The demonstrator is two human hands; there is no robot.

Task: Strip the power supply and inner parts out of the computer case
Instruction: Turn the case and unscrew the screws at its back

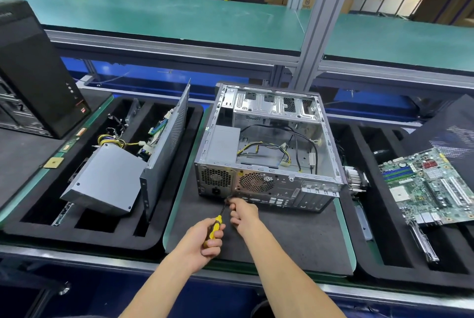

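An open silver computer case (269, 184) lies on its side on a dark mat, rear panel toward me. Its grey power supply (223, 144) sits in the near left corner, with yellow and black cables (264, 149) loose on the case floor. My left hand (205, 236) grips a yellow-and-black screwdriver (216, 225) whose tip meets the rear panel's lower edge below the power supply. My right hand (242, 212) has curled fingers pinched near the tip; what it holds is too small to see.
A black foam tray (107, 238) on the left holds another grey power supply (107, 179), a side panel (166, 143) and cables. A green motherboard (433, 184) rests on the right tray. A black tower (33, 73) stands far left. A metal post (318, 22) rises behind the case.
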